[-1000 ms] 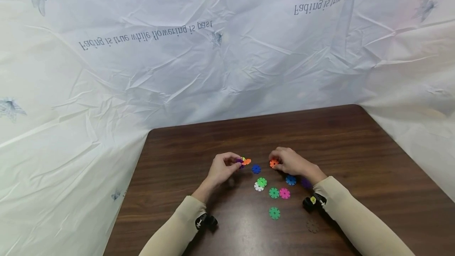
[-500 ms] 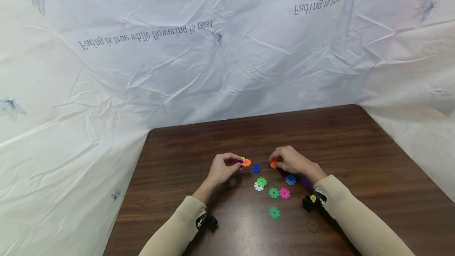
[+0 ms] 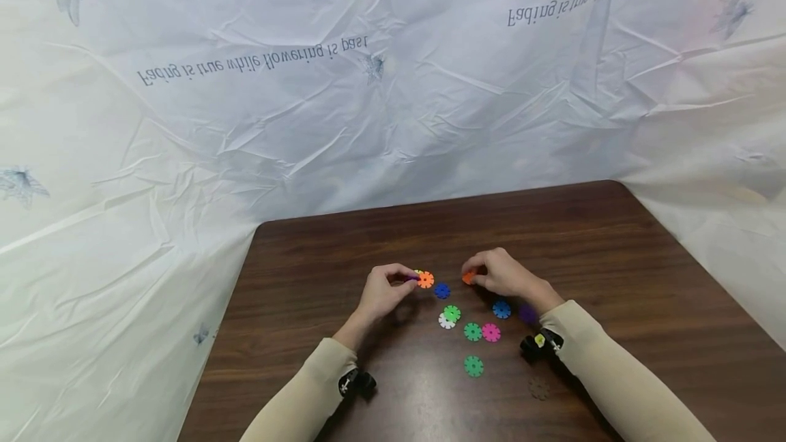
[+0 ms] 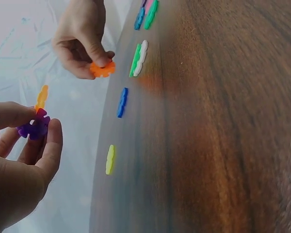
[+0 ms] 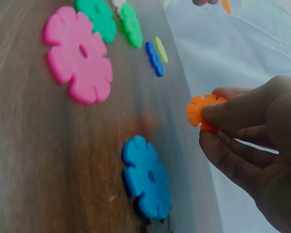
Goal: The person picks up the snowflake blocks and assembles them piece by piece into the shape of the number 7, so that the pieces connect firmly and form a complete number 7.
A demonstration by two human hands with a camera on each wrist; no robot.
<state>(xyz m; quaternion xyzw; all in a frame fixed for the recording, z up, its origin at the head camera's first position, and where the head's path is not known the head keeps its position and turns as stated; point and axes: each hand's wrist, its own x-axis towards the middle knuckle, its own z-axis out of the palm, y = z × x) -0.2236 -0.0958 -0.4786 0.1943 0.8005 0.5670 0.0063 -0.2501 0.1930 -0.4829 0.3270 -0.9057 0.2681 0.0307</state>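
Between thumb and fingers, my left hand (image 3: 383,290) pinches a purple notched disc (image 4: 34,128). An orange notched disc (image 4: 41,96) is attached to that purple one, standing at an angle to it, and shows its round face (image 3: 426,280) in the head view. My right hand (image 3: 502,274) pinches a second orange disc (image 5: 196,111) by its edge, raised above the table; the fingertips cover part of it. A yellow disc (image 4: 110,159) lies on the table near the left hand, mostly hidden behind the orange one in the head view. A dark blue disc (image 3: 442,290) lies between the hands.
On the brown table (image 3: 344,244) lie a light green disc (image 3: 452,313) overlapping a white one (image 3: 446,322), two darker green discs, a pink disc (image 3: 491,332), a blue disc (image 3: 501,310), a purple disc (image 3: 527,313) and a brown disc (image 3: 539,388). White printed sheeting (image 3: 393,121) hangs behind.
The orange disc on the left hand's purple one has turned from tilted to facing the head camera. My right hand has shifted slightly up and left, tilting its orange disc.
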